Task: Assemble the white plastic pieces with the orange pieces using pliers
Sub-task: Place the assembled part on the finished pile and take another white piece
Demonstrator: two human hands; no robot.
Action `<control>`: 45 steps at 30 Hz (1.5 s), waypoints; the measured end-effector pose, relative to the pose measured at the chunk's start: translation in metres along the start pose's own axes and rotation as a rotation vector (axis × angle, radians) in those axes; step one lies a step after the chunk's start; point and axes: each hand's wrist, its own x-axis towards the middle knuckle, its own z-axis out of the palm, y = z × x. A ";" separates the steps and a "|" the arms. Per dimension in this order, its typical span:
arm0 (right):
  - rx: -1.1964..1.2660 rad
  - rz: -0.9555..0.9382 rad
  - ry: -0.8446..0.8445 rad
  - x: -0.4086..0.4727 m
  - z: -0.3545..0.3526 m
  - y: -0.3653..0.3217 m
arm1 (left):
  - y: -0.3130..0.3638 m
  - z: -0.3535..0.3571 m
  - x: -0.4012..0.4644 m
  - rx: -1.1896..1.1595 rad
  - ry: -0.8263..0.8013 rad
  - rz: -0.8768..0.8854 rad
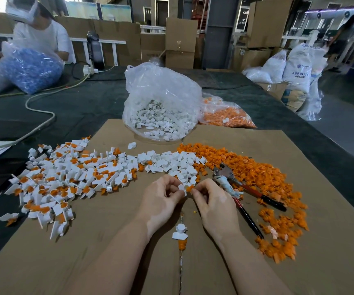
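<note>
My left hand [161, 196] pinches a small white plastic piece [182, 188] above the cardboard sheet [108, 262]. My right hand [212, 201] pinches a small orange piece [190, 187] right beside it, the two pieces nearly touching. The pliers [235, 188], with red and black handles, lie on the cardboard just right of my right hand, held by neither hand. Loose white pieces [171, 162] are heaped in front of my hands, and loose orange pieces [246, 165] spread to the right. Joined white-and-orange pieces [65, 179] pile up on the left. One joined piece [180, 233] lies between my forearms.
A clear bag of white pieces [161, 116] stands at the cardboard's far edge, with a bag of orange pieces [227, 116] to its right. A pale cable [39, 111] snakes over the dark table on the left. Another person [42, 35] sits at the far left with a bag of blue parts [31, 69].
</note>
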 end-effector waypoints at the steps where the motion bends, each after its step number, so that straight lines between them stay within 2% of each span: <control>1: -0.024 -0.007 -0.003 0.000 0.000 0.000 | 0.000 0.000 0.000 -0.006 0.001 -0.002; 11: -0.038 -0.050 0.027 -0.001 0.001 -0.001 | 0.000 0.000 0.001 0.020 -0.013 0.018; 21: -0.177 -0.087 -0.012 0.001 0.005 0.000 | -0.001 0.001 0.004 0.046 -0.027 -0.002; 32: -0.097 -0.102 -0.081 0.001 0.002 -0.002 | -0.002 0.004 0.001 0.025 -0.026 0.012; 39: 0.149 -0.027 -0.053 -0.002 -0.003 -0.002 | -0.004 0.000 0.001 -0.008 0.032 0.011; 45: 0.182 -0.102 -0.070 -0.001 -0.005 -0.005 | -0.002 -0.001 0.000 0.037 -0.015 0.025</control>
